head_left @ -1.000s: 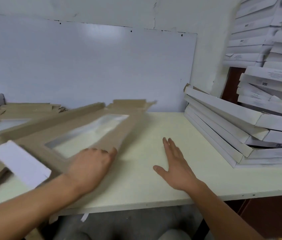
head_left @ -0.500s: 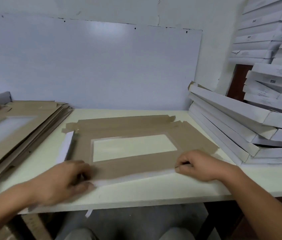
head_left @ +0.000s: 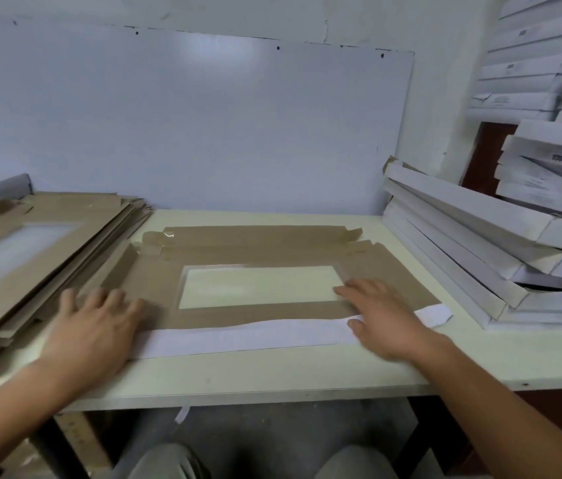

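Cream worktop (head_left: 272, 375); flat brown windowed cardboard box blank (head_left: 258, 243) lies lengthwise along its front edge; left hand (head_left: 94, 330) and right hand (head_left: 386, 316) press its opposite ends, palms down, nothing gripped.

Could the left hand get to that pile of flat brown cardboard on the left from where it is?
Probably yes. The left hand lies flat at the left end of the cardboard sheet, right beside the pile, and nothing stands between them.
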A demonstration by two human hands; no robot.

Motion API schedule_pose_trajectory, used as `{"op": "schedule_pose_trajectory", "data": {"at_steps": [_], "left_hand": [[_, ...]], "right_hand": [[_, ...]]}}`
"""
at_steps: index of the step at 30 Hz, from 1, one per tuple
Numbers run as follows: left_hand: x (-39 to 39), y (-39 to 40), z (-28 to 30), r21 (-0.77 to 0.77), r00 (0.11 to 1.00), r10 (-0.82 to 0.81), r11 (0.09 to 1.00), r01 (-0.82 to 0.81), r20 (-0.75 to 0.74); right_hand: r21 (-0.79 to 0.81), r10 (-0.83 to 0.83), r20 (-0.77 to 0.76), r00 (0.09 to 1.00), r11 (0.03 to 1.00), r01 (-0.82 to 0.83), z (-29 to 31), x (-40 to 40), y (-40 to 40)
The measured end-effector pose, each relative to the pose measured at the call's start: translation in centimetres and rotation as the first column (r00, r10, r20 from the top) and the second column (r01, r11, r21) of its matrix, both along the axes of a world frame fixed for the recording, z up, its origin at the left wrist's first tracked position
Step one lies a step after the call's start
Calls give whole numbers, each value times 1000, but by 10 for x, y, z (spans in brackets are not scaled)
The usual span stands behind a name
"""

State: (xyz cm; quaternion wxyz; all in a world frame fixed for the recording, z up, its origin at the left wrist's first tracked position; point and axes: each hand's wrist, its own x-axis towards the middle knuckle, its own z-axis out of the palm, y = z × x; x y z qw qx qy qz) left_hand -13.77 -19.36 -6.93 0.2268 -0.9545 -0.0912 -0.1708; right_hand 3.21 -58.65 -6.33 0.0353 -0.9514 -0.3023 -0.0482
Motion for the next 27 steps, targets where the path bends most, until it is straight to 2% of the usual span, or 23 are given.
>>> {"op": "schedule_pose_trajectory", "data": {"at_steps": [2, 3, 4, 5, 6, 8, 11, 16, 18, 21, 24, 27], "left_hand": [[6, -29, -3, -130, 949, -314, 940, 316, 38], [9, -49, -5, -261, 899, -437, 871, 416, -22], [14, -69, -7, -409, 853, -516, 797, 444, -81], [18, -86, -11, -540, 813, -557, 742, 396, -169], [21, -99, -15, -602, 789, -564, 726, 334, -243], [24, -111, -20, -553, 769, -537, 779, 295, -346], [19, -91, -15, -533, 766, -508, 805, 260, -394], [-4, -8, -15, -546, 792, -452, 818, 183, -412], [-13, 23, -19, -576, 818, -453, 795, 191, -354], [-19, 56, -28, -627, 866, -448, 745, 226, -221], [-10, 67, -34, -562, 877, -473, 750, 350, -85], [7, 72, -33, -457, 830, -557, 735, 501, 13]], "right_hand": [[-38, 122, -75, 990, 991, -125, -7, -22, 29], [-30, 178, -167, 970, 982, -185, -12, -36, 47], [-17, 213, -254, 943, 974, -224, -16, -49, 65], [-11, 233, -309, 922, 969, -248, -21, -58, 80], [-12, 237, -332, 913, 967, -255, -24, -63, 90], [-23, 211, -342, 916, 972, -232, -25, -63, 96], [-67, 147, -327, 934, 982, -178, -23, -48, 68], [-91, -117, -316, 941, 992, 93, -23, -8, -25], [-108, -190, -308, 932, 980, 164, -22, 2, -57], [-126, -201, -298, 933, 977, 171, -22, 7, -79], [-84, -133, -248, 960, 990, 116, -21, 4, -78], [-10, 9, -60, 998, 1000, -10, -17, -2, -69]]}}
